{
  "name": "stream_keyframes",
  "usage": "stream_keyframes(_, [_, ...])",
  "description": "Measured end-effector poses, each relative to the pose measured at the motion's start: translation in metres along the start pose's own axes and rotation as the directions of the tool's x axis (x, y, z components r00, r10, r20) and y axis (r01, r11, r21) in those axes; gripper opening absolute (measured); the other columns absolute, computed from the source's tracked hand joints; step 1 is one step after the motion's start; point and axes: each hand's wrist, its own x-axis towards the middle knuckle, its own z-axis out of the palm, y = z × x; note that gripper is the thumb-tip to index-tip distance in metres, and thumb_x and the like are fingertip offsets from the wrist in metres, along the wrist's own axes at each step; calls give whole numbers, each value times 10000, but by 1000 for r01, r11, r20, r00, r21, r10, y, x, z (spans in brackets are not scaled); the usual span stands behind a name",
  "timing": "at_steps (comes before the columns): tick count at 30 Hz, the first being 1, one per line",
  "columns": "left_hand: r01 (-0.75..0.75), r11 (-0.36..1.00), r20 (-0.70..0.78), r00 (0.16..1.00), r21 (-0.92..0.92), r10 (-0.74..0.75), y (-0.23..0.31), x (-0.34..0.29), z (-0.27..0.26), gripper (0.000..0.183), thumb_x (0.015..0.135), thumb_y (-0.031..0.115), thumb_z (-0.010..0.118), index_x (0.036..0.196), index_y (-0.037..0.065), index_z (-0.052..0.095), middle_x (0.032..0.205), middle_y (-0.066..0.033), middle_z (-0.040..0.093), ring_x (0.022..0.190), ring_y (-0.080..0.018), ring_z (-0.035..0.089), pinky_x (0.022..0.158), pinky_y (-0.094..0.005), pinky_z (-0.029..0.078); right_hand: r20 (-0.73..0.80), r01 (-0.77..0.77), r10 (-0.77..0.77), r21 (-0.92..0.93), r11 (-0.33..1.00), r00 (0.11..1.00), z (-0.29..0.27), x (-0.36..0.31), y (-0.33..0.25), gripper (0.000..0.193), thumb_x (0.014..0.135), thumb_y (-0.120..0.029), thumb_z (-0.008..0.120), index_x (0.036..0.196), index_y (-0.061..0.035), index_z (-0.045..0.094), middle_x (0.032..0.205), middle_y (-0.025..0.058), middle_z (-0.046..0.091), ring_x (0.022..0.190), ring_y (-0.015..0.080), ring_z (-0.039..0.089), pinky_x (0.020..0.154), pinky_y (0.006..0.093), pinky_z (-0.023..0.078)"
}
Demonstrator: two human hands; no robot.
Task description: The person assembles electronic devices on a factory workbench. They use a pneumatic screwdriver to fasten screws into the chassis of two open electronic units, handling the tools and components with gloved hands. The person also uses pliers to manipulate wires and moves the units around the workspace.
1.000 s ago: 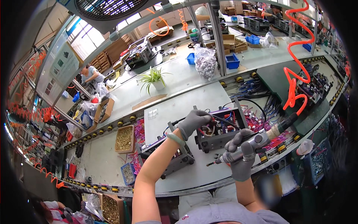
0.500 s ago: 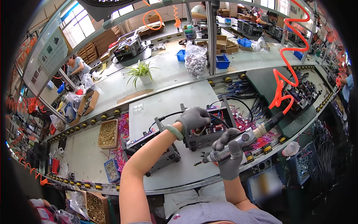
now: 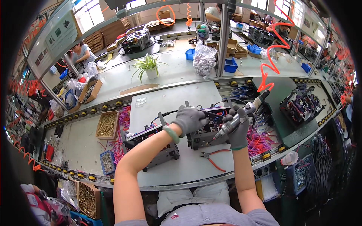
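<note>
Sat mid-worktop [image 3: 177,169], between both arms: a grey metal chassis [image 3: 205,133] full of coloured wiring. Pressed on its top edge by the gloved left hand [image 3: 189,119], grip closed over the frame. Met at its right side by the tip of a pneumatic screwdriver [image 3: 235,121], clamped in the gloved right hand [image 3: 238,130]. Brought in from a second earlier, when held clear to the right; fastening judged under way. Red-handled pliers [image 3: 213,158] lay just in front; second chassis [image 3: 152,145] left alongside.

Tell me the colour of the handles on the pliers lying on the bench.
Red, seen in the head view: the pliers lie below the right hand.
</note>
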Motion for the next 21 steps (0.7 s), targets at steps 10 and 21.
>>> stream_keyframes(10, [-52,971,342,939,235,-33,2,12,1,336,840,374,555,976,112,714,863,-144,704,839,-302,698,760,-423,528,47,-46,44,47,998,998,-10,66,-18,234,908,-277,648,990,-82,549,815,13,575,682,117,591,643,312,522])
stream_keyframes(21, [-51,982,315,949,180,-8,4,19,10,300,838,279,538,1029,76,650,881,-161,687,894,-340,668,800,-458,499,194,380,-363,-58,923,911,57,-4,-31,311,889,-188,723,1132,-91,555,873,21,560,676,119,575,446,258,460])
